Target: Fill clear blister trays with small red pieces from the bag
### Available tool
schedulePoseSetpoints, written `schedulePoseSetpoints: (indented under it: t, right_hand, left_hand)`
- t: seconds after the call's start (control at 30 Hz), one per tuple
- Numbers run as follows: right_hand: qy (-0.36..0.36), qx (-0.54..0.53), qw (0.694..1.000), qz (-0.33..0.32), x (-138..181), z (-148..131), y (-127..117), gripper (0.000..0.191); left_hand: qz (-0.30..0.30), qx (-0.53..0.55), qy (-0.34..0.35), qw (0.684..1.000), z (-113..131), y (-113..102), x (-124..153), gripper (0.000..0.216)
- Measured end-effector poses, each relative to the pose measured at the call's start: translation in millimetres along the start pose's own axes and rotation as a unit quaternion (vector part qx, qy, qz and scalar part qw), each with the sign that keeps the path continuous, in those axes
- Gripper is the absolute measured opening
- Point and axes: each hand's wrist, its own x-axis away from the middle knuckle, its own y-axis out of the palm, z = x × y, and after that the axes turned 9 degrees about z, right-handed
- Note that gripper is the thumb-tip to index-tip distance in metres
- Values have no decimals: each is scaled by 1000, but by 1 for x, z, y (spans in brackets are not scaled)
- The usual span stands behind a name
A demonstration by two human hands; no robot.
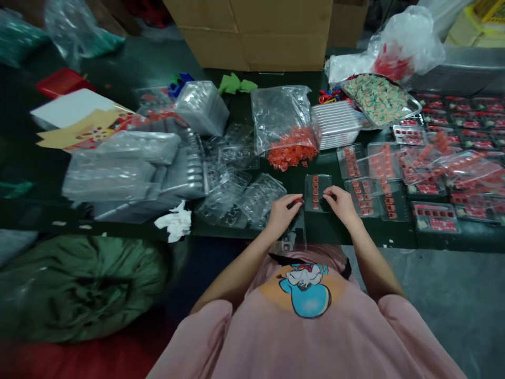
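Note:
A transparent plastic blister tray (324, 203) lies flat on the dark table between my two hands, with a column of small red pieces (315, 190) in its pockets. My left hand (282, 215) is at its left side, thumb and fingertips pinched together; a dark reddish bit shows there, too small to name. On the right, my right hand (342, 205) has its fingertips closed together near the tray's right edge; what they hold, if anything, is hidden. Behind the tray, a transparent bag (279, 108) lies with a heap of orange-red pieces (292, 149) at its mouth.
Loose transparent blisters (262, 197) and stacked plastic trays (118, 176) lie left. Filled blisters (360, 197) and rows of packed sets (436, 217) spread right. A tray of pale green pieces (376, 99) and a cardboard box (260, 37) stand behind. Crumpled white tissue (175, 222) is near the front edge.

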Motion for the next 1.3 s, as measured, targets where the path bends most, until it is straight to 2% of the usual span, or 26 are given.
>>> schedulePoseSetpoints:
  t: [0.17, 0.27, 0.33, 0.4, 0.53, 0.6, 0.7, 0.83, 1.07, 1.3]
  right_hand:
    - [-38, -28, 996, -78, -23, -28, 47, 12]
    - [-53, -10, 991, -124, -36, -46, 67, 19]
    - [-56, 27, 985, -161, -38, -51, 69, 19]
    - [-82, 78, 969, -218, -32, -51, 64, 17]
    - [-177, 202, 913, -308, -10, -46, 57, 12]
    - [-200, 239, 897, -313, -2, -45, 57, 14]
    - [-212, 266, 889, -305, 3, -43, 54, 19]
    - [-210, 298, 882, -298, 3, -38, 42, 17]
    - [-208, 299, 888, -281, 7, -27, 35, 19]
    - [-207, 288, 893, -276, 8, -23, 39, 19]
  left_hand:
    - [171, -3, 16, 985, 3, -58, -15, 23]
    - [217, 15, 17, 976, 1, -78, -17, 25]
    - [199, 14, 28, 979, 3, -81, -7, 23]
    - [147, 0, 41, 988, 6, -80, 9, 19]
    - [45, -25, 43, 998, 1, -68, 40, 16]
    - [26, -27, 28, 999, -9, -61, 47, 18]
    - [3, -29, 14, 999, -27, -50, 49, 20]
    - [-7, -38, 30, 999, -39, -36, 44, 21]
    - [-43, -99, 119, 987, -37, -13, 34, 18]
    - [-76, -142, 202, 966, -56, -6, 27, 15]
